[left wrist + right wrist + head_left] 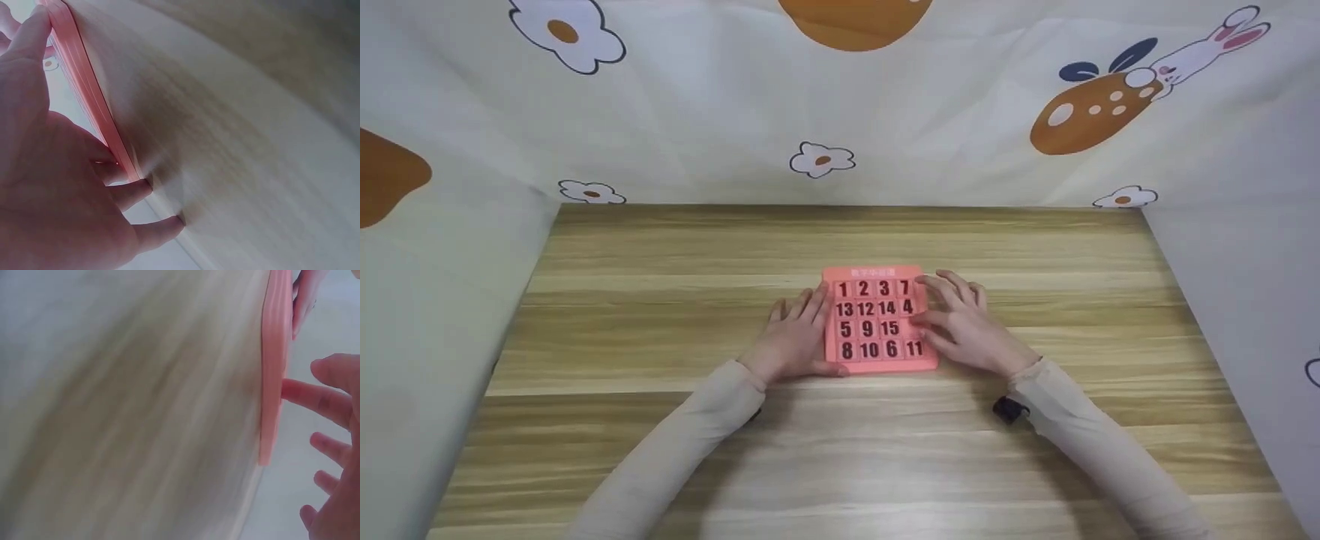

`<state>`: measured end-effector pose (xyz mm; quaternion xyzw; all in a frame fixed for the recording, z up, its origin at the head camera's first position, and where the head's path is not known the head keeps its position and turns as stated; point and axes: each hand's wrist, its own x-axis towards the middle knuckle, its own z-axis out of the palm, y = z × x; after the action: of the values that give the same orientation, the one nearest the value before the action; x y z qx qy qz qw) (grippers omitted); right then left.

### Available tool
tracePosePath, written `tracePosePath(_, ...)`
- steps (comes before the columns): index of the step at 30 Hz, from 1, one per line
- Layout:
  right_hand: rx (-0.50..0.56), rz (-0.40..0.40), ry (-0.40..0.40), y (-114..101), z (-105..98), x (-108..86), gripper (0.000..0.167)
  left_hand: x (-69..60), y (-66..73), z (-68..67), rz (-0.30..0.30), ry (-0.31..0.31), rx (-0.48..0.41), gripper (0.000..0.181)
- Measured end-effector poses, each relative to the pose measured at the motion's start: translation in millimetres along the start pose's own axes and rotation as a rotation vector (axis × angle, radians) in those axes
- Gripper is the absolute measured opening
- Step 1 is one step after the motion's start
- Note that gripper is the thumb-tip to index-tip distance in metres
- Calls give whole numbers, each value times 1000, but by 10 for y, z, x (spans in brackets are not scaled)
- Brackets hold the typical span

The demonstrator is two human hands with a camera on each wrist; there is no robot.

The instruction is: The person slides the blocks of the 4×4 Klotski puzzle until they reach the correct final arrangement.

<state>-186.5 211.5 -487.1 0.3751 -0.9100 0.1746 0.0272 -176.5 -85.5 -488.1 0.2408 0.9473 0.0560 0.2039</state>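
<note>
A pink number puzzle lies on the table near the centre of the head view. The left hand, fingers nearly straight and thumb apart, touches its left edge; the right hand, fingers spread, touches its right side.

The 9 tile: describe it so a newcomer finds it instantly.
On the wooden table, a pink number puzzle lies between the left hand and the right hand. In its third row from the top, find the tile between 5 and 15. It alone bears a 9.
</note>
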Motion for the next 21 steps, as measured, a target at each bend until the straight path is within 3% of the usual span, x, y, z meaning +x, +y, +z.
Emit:
tracePosePath(7,49,-90,-102,-78,11,69,32,1,1,-9,3,5,-2,122)
tracePosePath(14,-9,-30,8,-73,-44,108,19,-5,-6,-16,5,-2,-36,121)
tracePosePath(21,0,9,-116,-73,28,173,44,2,7,-15,7,9,-46,121)
